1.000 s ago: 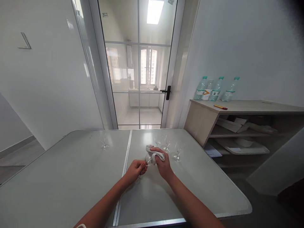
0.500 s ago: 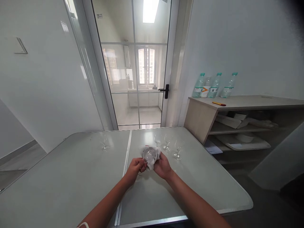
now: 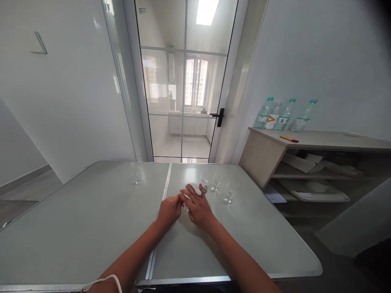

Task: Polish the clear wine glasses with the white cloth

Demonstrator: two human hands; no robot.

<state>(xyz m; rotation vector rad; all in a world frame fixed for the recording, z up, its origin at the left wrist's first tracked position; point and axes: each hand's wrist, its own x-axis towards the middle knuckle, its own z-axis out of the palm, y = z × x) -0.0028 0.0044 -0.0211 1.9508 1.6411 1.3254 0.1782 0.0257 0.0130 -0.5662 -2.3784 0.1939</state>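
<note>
My left hand [image 3: 170, 209] is closed at what seems to be the stem of a small wine glass, which the hands and cloth now hide. Over it my right hand [image 3: 199, 208] presses a white cloth [image 3: 195, 189], its fingers wrapped round the bundle. Just beyond the right hand, three clear stemmed glasses stand upright: a far one [image 3: 204, 177], a middle one [image 3: 215, 188] and a nearer one [image 3: 229, 200]. Another stemmed glass [image 3: 137, 181] is on the left part of the table.
The pale table [image 3: 100, 228] has a metal seam down its middle. Behind it is a glazed door [image 3: 198, 138]. At right, a wooden shelf unit [image 3: 262, 158] carries several bottles [image 3: 285, 116] and a yellow-red pen-like object [image 3: 288, 138].
My right hand has turned over from beneath the cloth and glass to on top, covering the glass bowl. My left hand has shifted slightly left. The camera view has tilted a little.
</note>
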